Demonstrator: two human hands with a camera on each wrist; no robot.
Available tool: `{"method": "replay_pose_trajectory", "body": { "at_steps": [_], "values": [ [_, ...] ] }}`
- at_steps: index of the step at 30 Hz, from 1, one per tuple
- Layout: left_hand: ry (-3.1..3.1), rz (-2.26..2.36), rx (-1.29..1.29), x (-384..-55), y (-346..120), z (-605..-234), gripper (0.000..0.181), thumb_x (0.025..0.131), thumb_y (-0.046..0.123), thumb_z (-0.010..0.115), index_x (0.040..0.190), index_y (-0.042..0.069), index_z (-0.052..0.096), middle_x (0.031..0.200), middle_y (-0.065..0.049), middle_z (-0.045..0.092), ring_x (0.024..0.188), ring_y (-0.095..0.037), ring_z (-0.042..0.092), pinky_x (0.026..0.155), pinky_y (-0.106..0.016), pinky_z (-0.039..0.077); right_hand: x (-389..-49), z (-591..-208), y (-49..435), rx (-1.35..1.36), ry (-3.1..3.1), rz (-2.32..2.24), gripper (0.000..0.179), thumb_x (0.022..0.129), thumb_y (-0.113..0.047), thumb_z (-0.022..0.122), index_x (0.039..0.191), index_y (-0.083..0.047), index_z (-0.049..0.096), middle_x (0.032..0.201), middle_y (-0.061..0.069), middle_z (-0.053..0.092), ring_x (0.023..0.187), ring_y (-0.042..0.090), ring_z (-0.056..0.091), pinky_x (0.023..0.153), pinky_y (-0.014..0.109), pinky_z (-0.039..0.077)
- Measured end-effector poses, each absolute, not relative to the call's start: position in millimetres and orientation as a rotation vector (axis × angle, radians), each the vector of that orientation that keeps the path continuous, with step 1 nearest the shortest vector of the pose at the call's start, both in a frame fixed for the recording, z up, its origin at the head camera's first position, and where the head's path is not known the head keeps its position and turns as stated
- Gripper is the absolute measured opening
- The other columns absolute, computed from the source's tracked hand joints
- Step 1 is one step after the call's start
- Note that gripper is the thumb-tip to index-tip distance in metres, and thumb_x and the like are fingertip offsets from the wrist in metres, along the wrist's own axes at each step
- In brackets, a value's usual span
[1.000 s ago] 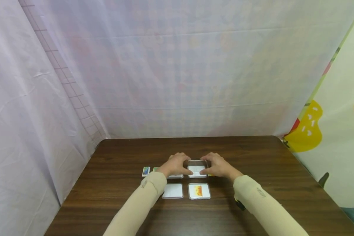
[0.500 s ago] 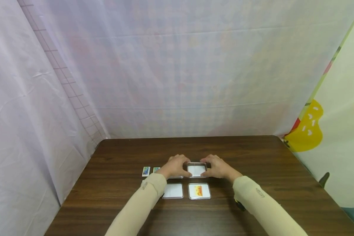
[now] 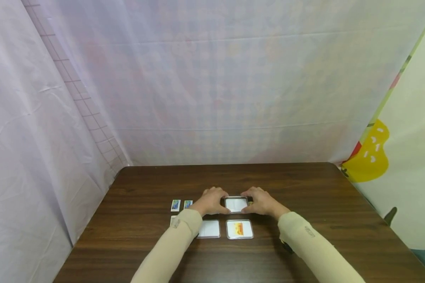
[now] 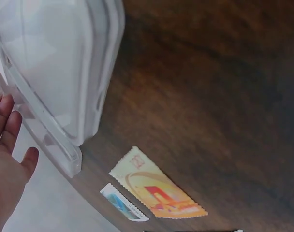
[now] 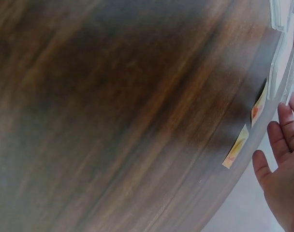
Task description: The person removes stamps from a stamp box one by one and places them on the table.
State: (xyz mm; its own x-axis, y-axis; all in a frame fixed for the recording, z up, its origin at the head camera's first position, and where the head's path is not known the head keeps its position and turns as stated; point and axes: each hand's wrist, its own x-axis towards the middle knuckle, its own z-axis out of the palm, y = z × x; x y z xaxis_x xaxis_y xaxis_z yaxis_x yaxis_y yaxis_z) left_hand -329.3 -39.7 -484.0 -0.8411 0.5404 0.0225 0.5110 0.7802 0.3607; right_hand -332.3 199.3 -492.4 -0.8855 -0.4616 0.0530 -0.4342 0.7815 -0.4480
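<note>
A clear flat plastic case (image 3: pixel 236 204) with a white insert lies at the middle of the brown table, between both hands. My left hand (image 3: pixel 211 201) grips its left edge, thumb at the near corner and fingers at the far one. On the opposite edge my right hand (image 3: pixel 263 201) holds it the same way. In the right wrist view, the fingers (image 5: pixel 277 140) reach the clear plastic at the right edge. Nearer to me lie a case with a blank white insert (image 3: pixel 209 229) and another case showing an orange stamp (image 3: pixel 239 229).
Two blue-green stamps (image 3: pixel 175 205) lie left of my left hand. An orange stamp (image 4: pixel 159 188) and a small blue one (image 4: pixel 122 203) show in the left wrist view. Yellow-orange stamps (image 5: pixel 235 147) lie beside the cases in the right wrist view. A pale curtain (image 3: pixel 212 98) hangs behind the table.
The clear upper part of the case has come down over the white insert, and its outline is now more compact. Both hands have shifted slightly toward me and keep their hold.
</note>
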Motion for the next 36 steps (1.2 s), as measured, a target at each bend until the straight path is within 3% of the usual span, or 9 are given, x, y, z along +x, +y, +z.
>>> {"method": "replay_pose_trajectory", "body": {
  "at_steps": [6,13,19,28,36],
  "values": [
    [2.878,0.501,0.804,-328.5,-37.6,-485.6,0.061,0.080,0.048,0.079,0.130,0.015,0.063,0.125,0.002,0.060,0.119,-0.019,0.050,0.108,-0.039,0.033,-332.3,-494.1,198.7,-0.723,2.916,-0.671,0.062,0.073,-0.040,0.086,0.123,-0.007,0.067,0.119,0.011,0.062,0.112,0.034,0.053,0.099,0.062,0.035],
    [2.865,0.496,0.687,-328.2,-36.4,-487.1,0.065,0.081,0.053,0.077,0.135,0.020,0.060,0.136,0.003,0.055,0.128,-0.028,0.044,0.100,-0.053,0.042,-331.2,-495.6,198.1,-0.705,2.917,-0.654,0.062,0.075,-0.038,0.086,0.125,-0.007,0.067,0.120,0.012,0.061,0.113,0.034,0.053,0.098,0.060,0.035],
    [2.865,0.481,0.669,-328.9,-35.2,-487.9,0.065,0.081,0.053,0.076,0.136,0.021,0.060,0.140,0.001,0.052,0.130,-0.031,0.043,0.100,-0.057,0.041,-330.9,-496.6,196.9,-0.687,2.910,-0.643,0.063,0.076,-0.037,0.085,0.126,-0.006,0.066,0.122,0.013,0.061,0.114,0.034,0.052,0.099,0.060,0.035],
    [2.877,0.388,0.739,-329.2,-34.8,-488.4,0.066,0.083,0.053,0.074,0.137,0.019,0.059,0.139,-0.002,0.052,0.130,-0.024,0.043,0.110,-0.044,0.033,-331.5,-496.8,195.8,-0.691,2.916,-0.604,0.064,0.075,-0.038,0.086,0.127,-0.005,0.066,0.122,0.015,0.061,0.115,0.035,0.053,0.099,0.061,0.035],
    [2.867,0.399,0.700,-328.3,-34.3,-487.6,0.067,0.082,0.052,0.075,0.138,0.019,0.059,0.139,-0.003,0.050,0.129,-0.027,0.043,0.105,-0.050,0.038,-331.2,-497.0,194.8,-0.711,2.930,-0.565,0.065,0.075,-0.039,0.085,0.126,-0.005,0.066,0.122,0.014,0.061,0.114,0.034,0.053,0.096,0.059,0.037]
  ]
}}
